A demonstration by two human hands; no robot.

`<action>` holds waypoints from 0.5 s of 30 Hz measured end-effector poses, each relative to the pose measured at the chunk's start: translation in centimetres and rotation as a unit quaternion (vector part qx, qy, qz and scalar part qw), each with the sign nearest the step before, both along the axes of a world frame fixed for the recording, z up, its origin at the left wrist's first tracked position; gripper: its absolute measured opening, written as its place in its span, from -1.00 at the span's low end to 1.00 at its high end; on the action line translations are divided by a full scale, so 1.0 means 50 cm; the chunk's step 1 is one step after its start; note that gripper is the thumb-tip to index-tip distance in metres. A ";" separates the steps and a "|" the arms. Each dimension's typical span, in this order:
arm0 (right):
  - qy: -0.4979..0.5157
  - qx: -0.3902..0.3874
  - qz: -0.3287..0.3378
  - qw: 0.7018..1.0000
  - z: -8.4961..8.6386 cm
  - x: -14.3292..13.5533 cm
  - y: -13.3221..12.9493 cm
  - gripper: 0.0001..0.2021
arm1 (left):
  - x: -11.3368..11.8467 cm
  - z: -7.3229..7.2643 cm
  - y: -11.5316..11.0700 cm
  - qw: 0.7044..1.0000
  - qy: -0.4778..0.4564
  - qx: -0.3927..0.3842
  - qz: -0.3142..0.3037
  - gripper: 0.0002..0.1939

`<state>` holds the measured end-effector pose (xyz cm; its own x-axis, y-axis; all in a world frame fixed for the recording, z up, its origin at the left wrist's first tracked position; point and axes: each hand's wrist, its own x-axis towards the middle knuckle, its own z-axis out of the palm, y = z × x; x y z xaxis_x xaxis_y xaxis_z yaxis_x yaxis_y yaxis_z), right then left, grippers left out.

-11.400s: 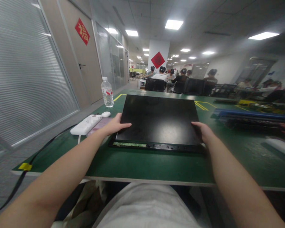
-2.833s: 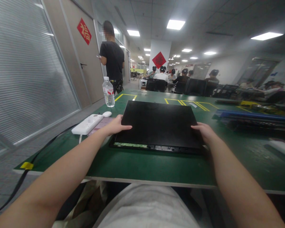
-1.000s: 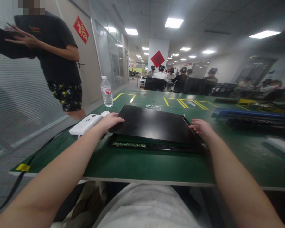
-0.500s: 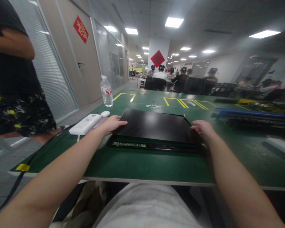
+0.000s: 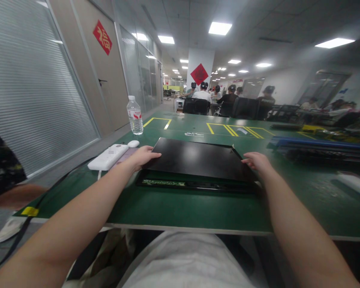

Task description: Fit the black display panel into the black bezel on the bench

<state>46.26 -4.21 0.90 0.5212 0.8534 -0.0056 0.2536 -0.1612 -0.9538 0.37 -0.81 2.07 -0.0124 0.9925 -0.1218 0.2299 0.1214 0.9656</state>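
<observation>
Black panel (image 5: 198,158) between left fingers (image 5: 156,155) and right fingers (image 5: 246,161), above dark frame (image 5: 222,187).

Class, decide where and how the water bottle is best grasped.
I'd close the grip around the bottle at its labelled middle, coming in level from the right: it stands upright, its round sides suit wrapping fingers, and flat, taped tabletop lies on that side.

Light grey top (image 5: 180,260); bare forearms (image 5: 300,212).
</observation>
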 end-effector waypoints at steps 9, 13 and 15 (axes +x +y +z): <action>-0.016 -0.006 0.003 1.000 0.003 0.000 -0.002 -0.95 | -0.006 0.000 0.003 1.000 0.002 0.015 -0.001 -0.51; -0.042 -0.014 -0.007 0.999 0.002 -0.001 -0.003 -0.94 | -0.004 -0.002 0.004 1.000 -0.016 0.009 -0.011 -0.56; -0.057 -0.011 -0.008 0.998 0.000 -0.002 -0.003 -0.93 | -0.004 -0.002 0.005 1.000 -0.021 0.010 -0.013 -0.56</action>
